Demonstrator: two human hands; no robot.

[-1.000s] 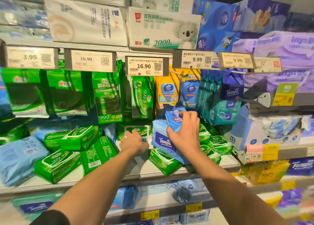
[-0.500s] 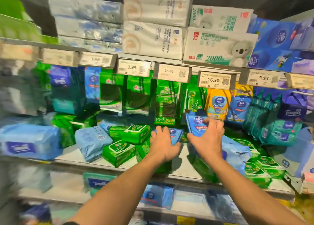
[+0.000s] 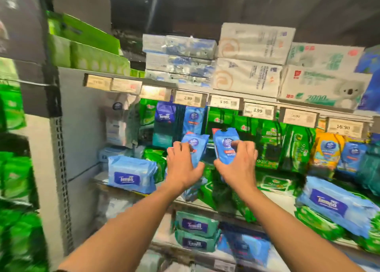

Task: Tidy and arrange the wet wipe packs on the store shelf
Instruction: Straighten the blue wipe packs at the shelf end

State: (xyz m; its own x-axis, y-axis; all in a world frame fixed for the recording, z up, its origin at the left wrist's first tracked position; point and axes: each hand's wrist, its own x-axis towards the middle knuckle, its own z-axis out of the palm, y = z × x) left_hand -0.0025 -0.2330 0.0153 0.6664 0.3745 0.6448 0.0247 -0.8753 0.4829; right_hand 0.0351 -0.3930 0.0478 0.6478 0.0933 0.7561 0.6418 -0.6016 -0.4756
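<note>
Each hand holds a small blue wet wipe pack in front of the hanging rows. My left hand point(image 3: 182, 168) grips one blue pack point(image 3: 196, 145) from below, fingers wrapped over its front. My right hand point(image 3: 236, 164) grips the other blue pack point(image 3: 225, 143), which has a dark hang tab and a red corner on top. Both packs are upright, side by side, a little apart. Behind them hang similar blue packs point(image 3: 193, 118) and dark blue Tempo packs point(image 3: 164, 117). The view is blurred.
Green wipe packs point(image 3: 267, 136) hang on the right; yellow and blue packs point(image 3: 329, 148) hang further right. Large blue Tempo packs lie on the shelf at left point(image 3: 131, 174) and right point(image 3: 333, 206). Price tags point(image 3: 258, 110) line the upper rail. Tissue bundles point(image 3: 246, 76) are stacked above.
The view has swung left along the shelf. My left hand has picked up a blue pack, and both hands have lifted their packs up toward the hanging rows.
</note>
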